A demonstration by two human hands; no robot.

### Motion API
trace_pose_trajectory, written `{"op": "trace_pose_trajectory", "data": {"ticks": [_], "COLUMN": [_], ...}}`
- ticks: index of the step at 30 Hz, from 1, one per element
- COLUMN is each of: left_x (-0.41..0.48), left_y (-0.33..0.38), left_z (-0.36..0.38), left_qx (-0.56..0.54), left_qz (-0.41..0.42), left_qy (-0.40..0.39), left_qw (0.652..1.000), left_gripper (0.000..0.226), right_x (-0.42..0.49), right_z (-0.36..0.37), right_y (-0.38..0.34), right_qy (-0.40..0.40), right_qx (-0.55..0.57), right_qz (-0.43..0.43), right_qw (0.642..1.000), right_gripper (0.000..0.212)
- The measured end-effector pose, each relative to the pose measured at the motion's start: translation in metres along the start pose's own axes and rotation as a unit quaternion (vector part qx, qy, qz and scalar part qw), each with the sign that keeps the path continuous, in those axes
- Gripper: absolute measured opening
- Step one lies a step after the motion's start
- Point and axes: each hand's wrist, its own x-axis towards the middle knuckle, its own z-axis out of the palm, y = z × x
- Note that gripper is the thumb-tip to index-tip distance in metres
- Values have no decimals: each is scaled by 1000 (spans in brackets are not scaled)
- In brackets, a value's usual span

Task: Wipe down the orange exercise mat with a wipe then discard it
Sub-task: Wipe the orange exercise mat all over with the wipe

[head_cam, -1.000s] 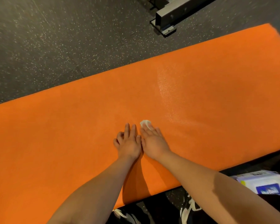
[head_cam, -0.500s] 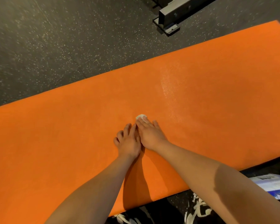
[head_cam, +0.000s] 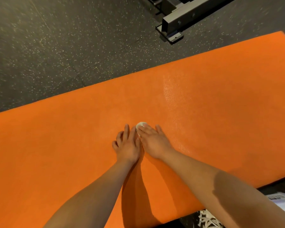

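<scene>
I am pressing the wipe point(head_cam: 141, 124) flat against the mat point(head_cam: 229, 116) under my right hand point(head_cam: 152, 142). Its fingers are straight and grasping nothing, and only a white edge of the wipe is showing past the fingertips. My left hand point(head_cam: 127, 145) is lying just beside it and touching it, fingers loosely spread on the mat and holding nothing either. The mat is lying on the speckled floor point(head_cam: 56, 46), near a metal frame point(head_cam: 187, 18).

A damp sheen point(head_cam: 168, 92) is showing to the right of my hands while the left half is looking dull, so I am judging the wiping to be roughly midway. To do it well, I am aiming for even palm pressure and overlapping edge-to-edge strokes heading leftward, with the wipe spread out rather than bunched.

A box point(head_cam: 281, 203) is sitting at the lower right, and its print is too blurred to read.
</scene>
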Motion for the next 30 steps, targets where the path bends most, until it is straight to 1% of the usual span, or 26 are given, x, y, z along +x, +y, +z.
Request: {"op": "trace_pose_trajectory", "data": {"ticks": [2, 4, 6, 7, 8, 10, 12, 14, 16, 19, 20, 21, 23, 24, 26, 28, 29, 30], "left_x": [0, 1, 1, 1, 0, 3, 7, 12, 21, 32, 34, 35, 36, 36, 42, 52, 55, 56], "left_y": [-2, -1, 0, 0, 0, 1, 4, 9, 15, 16, 15, 14, 10, 8, 7, 8, 9, 11], "left_z": [1, 1, 0, 0, 0, -3, -6, -8, -8, -8, -8, -8, -7, -7, -9, -12, -14, -15], "left_qx": [3, -3, -8, -11, -14, -18, -28, -31, -16, -4, -4, -5, -20, -34, -57, -65, -57, -44], "left_qz": [3, 5, 4, 4, 5, 2, -5, 11, 29, 21, 22, 22, 20, 19, 17, 11, 8, 7], "left_qy": [-2, -6, -10, -10, -9, -1, 19, 47, 46, 26, 21, 20, 35, 52, 79, 81, 72, 62], "left_qw": [1000, 1000, 1000, 1000, 1000, 1000, 999, 998, 998, 999, 1000, 1000, 999, 998, 995, 995, 996, 997], "left_gripper": [54, 54, 54, 54, 54, 54, 50, 45, 49, 58, 58, 57, 55, 54, 53, 51, 51, 52], "right_x": [0, 0, 6, 10, 15, 21, 22, 22, 21, 21, 22, 25, 31, 35, 41, 43, 43, 43], "right_z": [-8, -17, -20, -19, -18, -13, -6, -5, -9, -21, -22, -22, -16, -12, -6, -5, -7, -11], "right_y": [21, 42, 45, 39, 30, 7, -8, -4, 14, 47, 51, 50, 35, 26, 9, 3, 6, 12], "right_qy": [30, 52, 64, 65, 61, 27, -17, -23, 4, 45, 57, 66, 75, 71, 36, -1, -9, -8], "right_qx": [-7, 18, 47, 55, 58, 44, 25, 10, -7, 19, 29, 36, 49, 54, 43, 20, 6, -10], "right_qz": [65, 162, 214, 217, 201, 120, 37, 11, 50, 193, 225, 235, 204, 167, 70, -2, -14, -8], "right_qw": [997, 985, 974, 973, 976, 991, 999, 1000, 999, 980, 972, 969, 975, 982, 996, 1000, 1000, 1000], "right_gripper": [55, 58, 61, 62, 63, 62, 59, 58, 58, 61, 61, 60, 60, 59, 57, 56, 56, 57]}}
